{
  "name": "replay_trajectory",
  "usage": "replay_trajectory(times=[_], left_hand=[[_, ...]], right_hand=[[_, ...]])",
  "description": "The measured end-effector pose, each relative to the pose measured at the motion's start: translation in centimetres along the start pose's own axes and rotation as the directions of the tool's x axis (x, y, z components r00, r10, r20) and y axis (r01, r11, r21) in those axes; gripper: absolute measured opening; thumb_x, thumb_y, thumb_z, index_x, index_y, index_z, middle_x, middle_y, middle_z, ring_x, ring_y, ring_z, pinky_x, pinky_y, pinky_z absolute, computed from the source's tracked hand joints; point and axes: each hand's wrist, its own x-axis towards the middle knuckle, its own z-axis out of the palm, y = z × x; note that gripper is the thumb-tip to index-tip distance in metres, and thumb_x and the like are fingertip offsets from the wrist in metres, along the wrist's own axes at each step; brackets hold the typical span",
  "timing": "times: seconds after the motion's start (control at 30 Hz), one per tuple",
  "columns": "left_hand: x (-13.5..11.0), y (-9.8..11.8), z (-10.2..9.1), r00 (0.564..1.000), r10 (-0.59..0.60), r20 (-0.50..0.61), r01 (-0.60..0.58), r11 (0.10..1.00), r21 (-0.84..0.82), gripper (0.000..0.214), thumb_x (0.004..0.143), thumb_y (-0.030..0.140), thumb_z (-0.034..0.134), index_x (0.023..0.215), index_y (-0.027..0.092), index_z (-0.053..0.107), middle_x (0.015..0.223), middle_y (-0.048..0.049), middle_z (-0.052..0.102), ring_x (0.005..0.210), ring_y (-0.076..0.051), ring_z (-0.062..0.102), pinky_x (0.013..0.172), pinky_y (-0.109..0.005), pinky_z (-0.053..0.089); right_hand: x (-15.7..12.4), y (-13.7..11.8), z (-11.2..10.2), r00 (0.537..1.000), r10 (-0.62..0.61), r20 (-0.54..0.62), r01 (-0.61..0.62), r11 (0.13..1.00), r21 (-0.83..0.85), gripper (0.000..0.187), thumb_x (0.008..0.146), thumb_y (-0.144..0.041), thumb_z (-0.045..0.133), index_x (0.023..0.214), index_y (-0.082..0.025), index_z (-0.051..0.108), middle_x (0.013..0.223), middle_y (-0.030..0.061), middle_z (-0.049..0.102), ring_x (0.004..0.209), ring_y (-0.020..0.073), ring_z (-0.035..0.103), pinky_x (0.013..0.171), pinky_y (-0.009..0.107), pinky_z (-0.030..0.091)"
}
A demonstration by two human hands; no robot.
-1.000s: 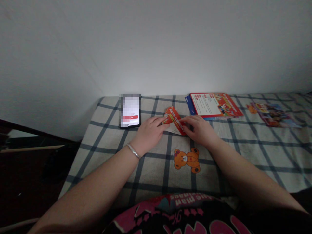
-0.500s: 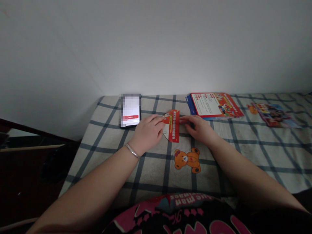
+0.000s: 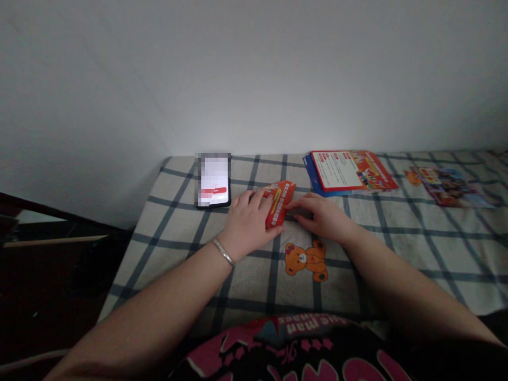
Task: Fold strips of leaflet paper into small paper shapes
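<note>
My left hand (image 3: 249, 218), with a silver bangle at the wrist, lies over a red printed leaflet (image 3: 280, 203). Its fingers rest across the leaflet's left part, and the thumb is at the near edge. My right hand (image 3: 319, 216) has curled fingers, the index fingertip and thumb close together at the leaflet's right edge. The leaflet looks folded and is tilted on the cloth; its left part is hidden under my left hand. Just nearer to me is an orange teddy bear print (image 3: 306, 260) on the cloth.
A phone (image 3: 214, 181) with a lit screen lies at the back left. Several red and blue leaflets (image 3: 341, 172) are stacked at the back, and a colourful printed sheet (image 3: 452, 186) lies farther right. The checked cloth (image 3: 186, 222) reaches the wall (image 3: 254, 79).
My left hand has slid right and nearer to me, covering more of the leaflet. The leaflet has turned and tilted. My right hand has shifted slightly nearer, staying at its right edge.
</note>
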Motion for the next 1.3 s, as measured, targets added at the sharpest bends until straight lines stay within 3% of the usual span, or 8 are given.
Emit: replay_trajectory(times=[0.1,0.27,0.43,0.6,0.77,0.93,1.1,1.3], left_hand=[[0.0,-0.3,0.4,1.000,0.016,0.006,-0.016,1.000,-0.019,0.067,0.080,0.058,0.063,0.132,0.017,0.049,0.142,-0.0154,0.047,0.129,-0.037,0.042,0.105,-0.051,0.037],[0.1,-1.1,0.8,0.990,0.124,0.072,-0.122,0.992,-0.028,0.063,0.088,0.050,0.055,0.138,0.013,0.043,0.150,-0.0177,0.038,0.140,-0.035,0.031,0.114,-0.049,0.028],[0.2,-1.7,0.8,0.979,0.169,0.115,-0.169,0.986,-0.009,0.057,0.095,0.050,0.044,0.139,0.014,0.044,0.152,-0.0166,0.037,0.142,-0.033,0.030,0.118,-0.051,0.019],[0.0,-1.6,1.0,0.984,0.159,0.076,-0.157,0.987,-0.034,0.083,0.079,0.071,0.057,0.139,0.014,0.044,0.153,-0.0182,0.034,0.144,-0.036,0.023,0.118,-0.053,0.017],[-0.1,-1.3,0.6,0.997,0.074,0.034,-0.072,0.996,-0.056,0.065,0.083,0.056,0.062,0.136,0.021,0.049,0.140,-0.0141,0.046,0.128,-0.035,0.042,0.108,-0.051,0.035],[0.4,-1.7,0.5,0.986,0.166,0.023,-0.160,0.975,-0.151,0.057,0.086,0.036,0.060,0.136,0.014,0.045,0.138,-0.0131,0.049,0.128,-0.029,0.044,0.113,-0.044,0.034],[0.5,-2.3,1.1,0.979,0.204,0.020,-0.196,0.959,-0.204,0.054,0.087,0.036,0.058,0.133,0.011,0.045,0.140,-0.0155,0.049,0.133,-0.029,0.043,0.114,-0.046,0.035],[0.5,-2.5,1.2,0.970,0.237,0.051,-0.216,0.941,-0.260,0.049,0.085,0.036,0.061,0.126,0.011,0.051,0.138,-0.0169,0.050,0.136,-0.029,0.040,0.113,-0.045,0.037]], right_hand=[[0.1,0.4,0.1,0.993,-0.069,-0.092,0.060,0.993,-0.098,0.037,0.080,-0.010,0.055,0.114,-0.022,0.063,0.122,0.0072,0.065,0.115,0.0221,0.058,0.100,0.045,0.046],[0.1,1.4,0.3,0.983,-0.017,-0.185,-0.029,0.970,-0.241,0.054,0.081,-0.014,0.056,0.134,-0.020,0.050,0.140,0.0138,0.052,0.130,0.0295,0.047,0.106,0.055,0.040],[0.2,1.6,0.3,0.992,-0.017,-0.125,-0.015,0.967,-0.255,0.051,0.084,-0.017,0.054,0.135,-0.019,0.050,0.127,0.0105,0.062,0.118,0.0260,0.055,0.104,0.047,0.043],[0.2,1.6,0.0,0.995,0.002,-0.100,-0.032,0.955,-0.296,0.045,0.086,-0.023,0.056,0.131,-0.020,0.056,0.119,0.0105,0.065,0.111,0.0274,0.056,0.098,0.047,0.046],[0.1,1.4,-0.1,0.994,0.023,-0.107,-0.058,0.938,-0.342,0.042,0.086,-0.032,0.060,0.125,-0.017,0.061,0.108,0.0121,0.066,0.102,0.0276,0.057,0.092,0.045,0.048],[0.0,1.1,-0.2,0.992,-0.046,-0.118,0.003,0.938,-0.347,0.040,0.086,-0.036,0.061,0.122,-0.019,0.063,0.114,0.0124,0.063,0.106,0.0278,0.056,0.094,0.045,0.047],[0.0,1.1,-0.1,0.982,-0.177,-0.071,0.148,0.941,-0.304,0.032,0.087,-0.034,0.061,0.115,-0.019,0.066,0.117,0.0098,0.066,0.109,0.0254,0.057,0.095,0.042,0.048],[0.0,0.6,-0.4,0.977,-0.212,-0.013,0.189,0.897,-0.400,0.023,0.092,-0.035,0.056,0.103,-0.022,0.071,0.107,0.0053,0.071,0.097,0.0229,0.061,0.084,0.038,0.048]])
